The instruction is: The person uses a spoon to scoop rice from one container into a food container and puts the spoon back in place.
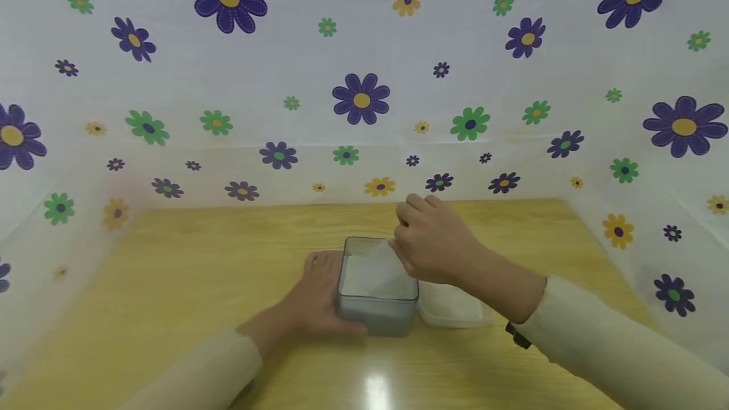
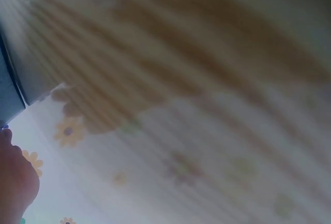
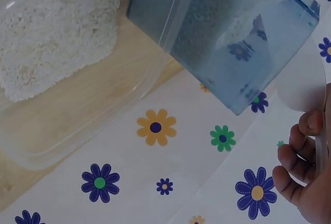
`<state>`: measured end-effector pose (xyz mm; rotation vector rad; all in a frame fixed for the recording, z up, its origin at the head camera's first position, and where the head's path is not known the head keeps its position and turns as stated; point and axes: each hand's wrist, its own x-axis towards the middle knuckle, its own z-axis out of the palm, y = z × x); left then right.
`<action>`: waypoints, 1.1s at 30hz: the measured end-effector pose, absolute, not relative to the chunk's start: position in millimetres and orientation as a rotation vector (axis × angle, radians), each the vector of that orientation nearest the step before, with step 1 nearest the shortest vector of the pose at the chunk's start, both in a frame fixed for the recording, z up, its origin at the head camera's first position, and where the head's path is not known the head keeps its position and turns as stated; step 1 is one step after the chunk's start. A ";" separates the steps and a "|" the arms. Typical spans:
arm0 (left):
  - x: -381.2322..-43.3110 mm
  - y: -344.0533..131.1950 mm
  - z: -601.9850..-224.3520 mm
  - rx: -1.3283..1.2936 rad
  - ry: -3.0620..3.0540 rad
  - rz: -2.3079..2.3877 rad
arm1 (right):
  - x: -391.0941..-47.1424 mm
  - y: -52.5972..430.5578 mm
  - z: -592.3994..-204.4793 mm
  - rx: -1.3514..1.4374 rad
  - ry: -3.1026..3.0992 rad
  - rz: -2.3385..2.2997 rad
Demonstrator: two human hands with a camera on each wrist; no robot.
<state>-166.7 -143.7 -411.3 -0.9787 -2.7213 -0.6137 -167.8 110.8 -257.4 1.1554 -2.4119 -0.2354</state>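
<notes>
A square bluish see-through container (image 1: 378,316) stands on the table with white rice inside. My left hand (image 1: 319,296) grips its left side, the thumb along the front wall. Above its right rim, my right hand (image 1: 435,242) holds a whitish translucent scoop (image 1: 383,267) by its handle, with the broad end down inside the container. In the right wrist view the curled fingers (image 3: 294,177) are round the handle. A low clear plastic container (image 3: 150,87), with rice (image 3: 57,32) in part of it, stands to the right, partly under my right forearm.
The wooden table (image 1: 199,271) is enclosed at the back and sides by a white cloth (image 1: 285,62) printed with flowers. A dark strap (image 1: 517,336) shows at the right sleeve cuff. Much of the left wrist view is blurred.
</notes>
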 end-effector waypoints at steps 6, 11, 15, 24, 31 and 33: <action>-170.1 -140.5 -411.0 -0.990 -2.781 -0.552 | -161.1 103.5 -269.1 1.145 -2.455 -0.221; -166.3 -139.8 -399.7 -0.954 -2.812 -0.585 | -159.9 99.6 -278.1 1.089 -2.485 -0.104; -161.1 -146.0 -396.7 -0.931 -2.848 -0.579 | -156.9 91.4 -286.1 1.050 -2.545 0.044; -160.2 -146.2 -402.5 -0.913 -2.844 -0.590 | -152.0 89.7 -297.8 0.904 -2.736 0.443; -159.1 -147.0 -400.7 -0.893 -2.844 -0.620 | -158.0 100.4 -297.5 0.862 -2.766 0.584; -159.4 -145.5 -401.1 -0.903 -2.839 -0.611 | -158.8 105.8 -297.8 0.839 -2.779 0.641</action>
